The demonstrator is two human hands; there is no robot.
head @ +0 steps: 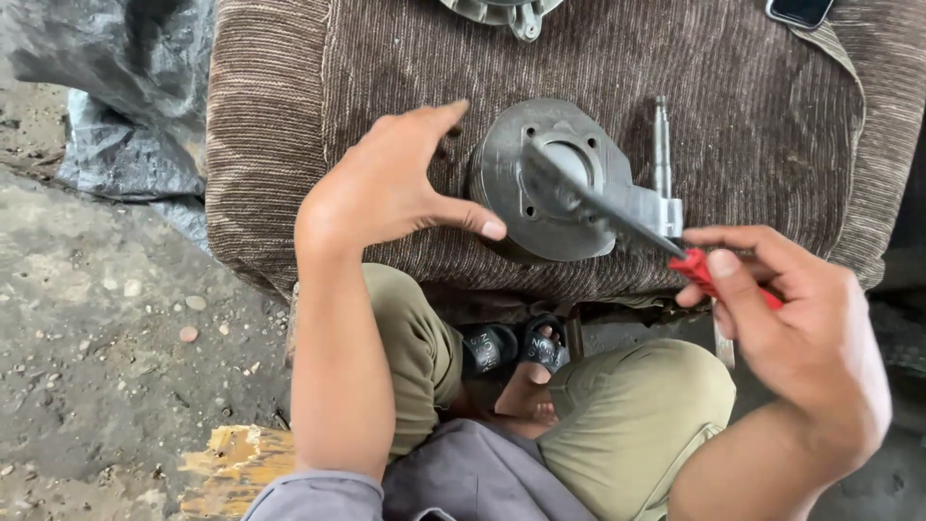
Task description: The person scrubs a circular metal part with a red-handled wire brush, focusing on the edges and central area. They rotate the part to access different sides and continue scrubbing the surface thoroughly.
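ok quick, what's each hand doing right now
Left hand: open, thumb touching the round metal cylinder part, gripping nothing.
Right hand: closed on the red-handled tool.

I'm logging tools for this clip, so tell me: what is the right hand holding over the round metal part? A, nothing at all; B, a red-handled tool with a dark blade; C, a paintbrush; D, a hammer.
B: the right hand grips a red-handled tool whose dark blade lies across the round metal part, while the left hand is spread open beside that part.
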